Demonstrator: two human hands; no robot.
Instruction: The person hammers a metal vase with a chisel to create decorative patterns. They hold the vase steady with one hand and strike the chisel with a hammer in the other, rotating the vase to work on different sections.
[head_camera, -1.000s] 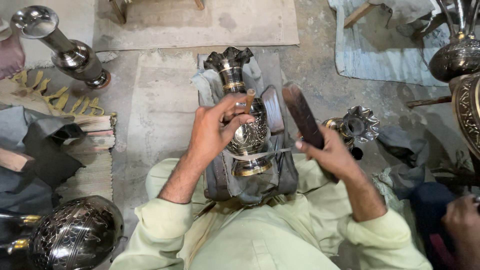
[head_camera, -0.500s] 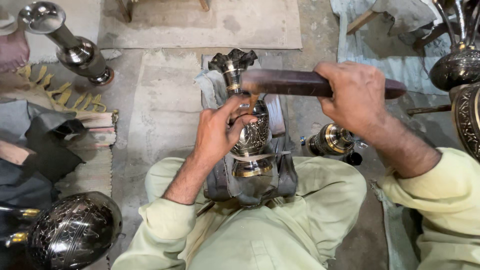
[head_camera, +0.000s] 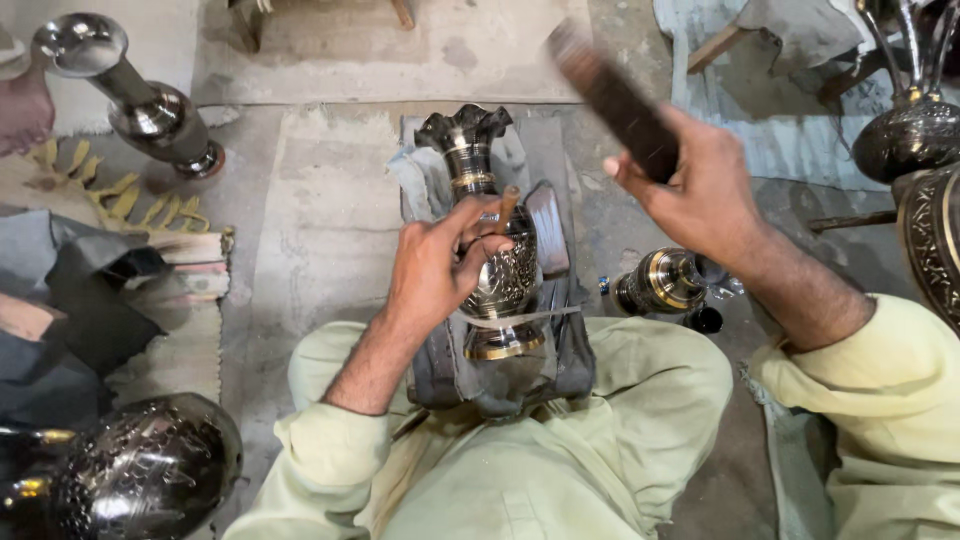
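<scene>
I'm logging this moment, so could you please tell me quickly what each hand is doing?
Left hand: fingers closed on a small punch against the engraved vase.
Right hand: closed around a raised dark wooden mallet.

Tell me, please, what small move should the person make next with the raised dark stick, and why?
Probably bring the dark wooden stick down onto the small chisel-like tool. The right hand holds the stick lifted above the work, while the left hand sets the tool's tip against the engraved metal vase, which lies strapped on a padded rest in the lap.
</scene>
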